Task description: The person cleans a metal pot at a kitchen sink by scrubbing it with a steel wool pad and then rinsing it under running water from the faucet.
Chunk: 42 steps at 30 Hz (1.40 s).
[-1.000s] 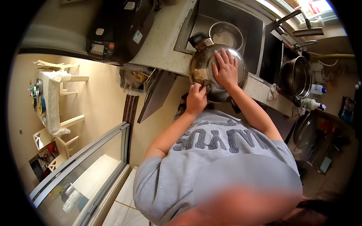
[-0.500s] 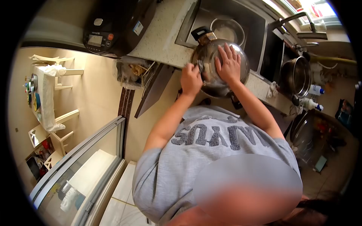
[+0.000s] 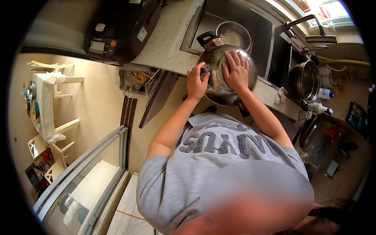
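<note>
A stainless steel pot (image 3: 221,94) is tipped over the sink's front edge, its round base facing up and toward me. One black handle (image 3: 206,39) points toward the sink, and another sticks out on my side. My left hand (image 3: 197,83) has its fingers curled around a steel wool scrubber (image 3: 205,70), pressed against the pot's side at the left. Flat on the base lies my right hand (image 3: 237,72), fingers stretched and slightly apart. Behind the pot, a round metal bowl or pan (image 3: 234,34) sits inside the sink (image 3: 261,39).
A black rice cooker (image 3: 117,35) stands on the speckled counter (image 3: 168,43) at left. Below it, a cabinet door (image 3: 158,100) hangs open beside a bagged bin. The faucet (image 3: 309,19) rises behind the sink. Another steel pot (image 3: 305,81) stands at right near several bottles.
My left hand has shifted slightly along the pot's side with the scrubber, and its fingers are straighter. My right hand stays flat on the base. The view has shifted a little.
</note>
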### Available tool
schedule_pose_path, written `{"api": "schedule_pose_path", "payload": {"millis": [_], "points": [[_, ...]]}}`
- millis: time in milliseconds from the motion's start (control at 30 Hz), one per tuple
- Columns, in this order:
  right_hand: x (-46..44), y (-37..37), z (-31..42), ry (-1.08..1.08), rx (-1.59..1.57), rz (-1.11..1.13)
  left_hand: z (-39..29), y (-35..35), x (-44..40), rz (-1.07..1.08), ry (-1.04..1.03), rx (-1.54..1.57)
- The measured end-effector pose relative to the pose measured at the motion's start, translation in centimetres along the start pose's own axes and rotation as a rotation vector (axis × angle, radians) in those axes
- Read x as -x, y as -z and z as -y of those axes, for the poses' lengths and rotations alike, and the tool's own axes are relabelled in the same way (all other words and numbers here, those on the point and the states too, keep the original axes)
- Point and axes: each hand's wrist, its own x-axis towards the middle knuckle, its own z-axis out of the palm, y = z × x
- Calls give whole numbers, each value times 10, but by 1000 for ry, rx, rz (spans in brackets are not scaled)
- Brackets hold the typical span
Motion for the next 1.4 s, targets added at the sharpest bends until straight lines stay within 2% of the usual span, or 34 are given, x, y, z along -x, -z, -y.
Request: {"api": "schedule_pose_path", "payload": {"millis": [100, 167, 200, 333, 400, 533, 733, 800, 933, 1000, 1200, 1267, 1333, 1400], "points": [[1, 2, 0, -4, -5, 3, -9, 2, -5, 24, 13, 19], [-2, 2, 0, 2, -7, -9, -21, 9, 7, 149, -61, 14], [-2, 1, 0, 2, -18, -15, -35, 11, 8, 136, -41, 102], [0, 3, 2, 3, -31, -29, -3, -8, -44, 126, -88, -3], [0, 6, 4, 12, -11, -42, 9, -20, -69, 90, -33, -22], [-2, 3, 2, 4, -23, -44, -1, -5, -50, 220, -137, 2], [0, 4, 3, -7, -9, -46, 0, -27, -83, 181, -111, 10], [1, 0, 1, 2, -23, -53, 1, -28, -81, 233, -182, 2], [1, 1, 1, 0, -18, -41, -1, -9, -63, 298, -162, -12], [1, 4, 2, -7, -27, -21, 2, -20, -80, 278, -202, -15], [-3, 2, 2, 3, -33, -56, -1, -13, -72, 300, -178, 0], [0, 3, 2, 0, -29, -46, -2, -11, -67, 335, -101, -6], [4, 4, 3, -10, -31, -23, 1, -26, -87, 267, -84, 20], [-5, 5, 1, -2, -25, -39, -15, -23, -93, 305, -119, -60]]}}
